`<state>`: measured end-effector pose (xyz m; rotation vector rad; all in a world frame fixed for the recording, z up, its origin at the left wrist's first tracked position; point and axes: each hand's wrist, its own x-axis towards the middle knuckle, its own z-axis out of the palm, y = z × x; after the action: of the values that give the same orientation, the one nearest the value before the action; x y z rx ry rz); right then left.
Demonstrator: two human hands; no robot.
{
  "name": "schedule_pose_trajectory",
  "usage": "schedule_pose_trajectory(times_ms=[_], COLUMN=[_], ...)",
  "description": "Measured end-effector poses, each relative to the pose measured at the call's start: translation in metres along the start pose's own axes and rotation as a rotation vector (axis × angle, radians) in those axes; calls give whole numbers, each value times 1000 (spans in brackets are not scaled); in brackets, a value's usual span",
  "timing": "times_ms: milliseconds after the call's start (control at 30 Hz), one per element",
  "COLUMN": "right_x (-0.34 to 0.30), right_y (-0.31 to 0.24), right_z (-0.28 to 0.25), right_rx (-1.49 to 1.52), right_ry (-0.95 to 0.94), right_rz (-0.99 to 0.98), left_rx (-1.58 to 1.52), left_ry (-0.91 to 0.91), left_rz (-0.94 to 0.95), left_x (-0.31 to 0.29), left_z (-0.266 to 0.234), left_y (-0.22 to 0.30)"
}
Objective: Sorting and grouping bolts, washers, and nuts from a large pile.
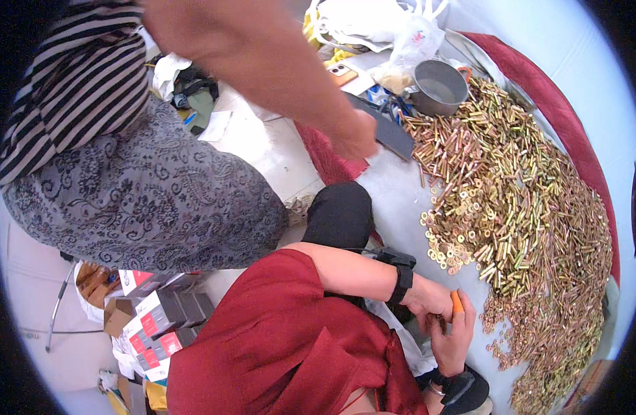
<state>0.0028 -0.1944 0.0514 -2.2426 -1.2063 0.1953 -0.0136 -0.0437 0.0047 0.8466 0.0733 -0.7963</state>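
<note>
My left hand [426,299], with a black strap at its wrist, meets my right hand [450,346] over my lap, beside the metal heap. The fingers of both are bent and pressed together around something small that they mostly hide. An orange cover [457,303] wraps one finger, apparently of my right hand. To the right spreads a large heap of brass-coloured metal sleeves [498,221]. Loose washers [456,252] lie along its near left edge, and small nuts [498,321] lie lower down.
Another person's hand [359,135] is above a dark grey flat piece [390,131], contact unclear. A grey metal pot [439,86] stands at the heap's far end, near a phone [342,74] and plastic bags [415,41]. Boxes [159,318] are stacked at left.
</note>
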Motion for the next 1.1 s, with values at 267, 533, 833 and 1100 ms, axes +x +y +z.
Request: schedule_pose_trajectory(times_ms=[267, 533, 833, 1100], right_x=[22, 46, 68, 43], right_y=[23, 60, 79, 45], right_z=[-3, 25, 51, 34], right_rx=[160, 105, 71, 41], right_ry=[325, 618, 698, 513], right_rz=[113, 552, 521, 254], left_rx=[305, 308, 245, 200], left_ry=[229, 471, 517, 525], left_rz=[68, 284, 257, 218], left_x=[-21, -16, -21, -15], left_z=[-20, -46, -44, -38], left_y=[38, 42, 40, 33])
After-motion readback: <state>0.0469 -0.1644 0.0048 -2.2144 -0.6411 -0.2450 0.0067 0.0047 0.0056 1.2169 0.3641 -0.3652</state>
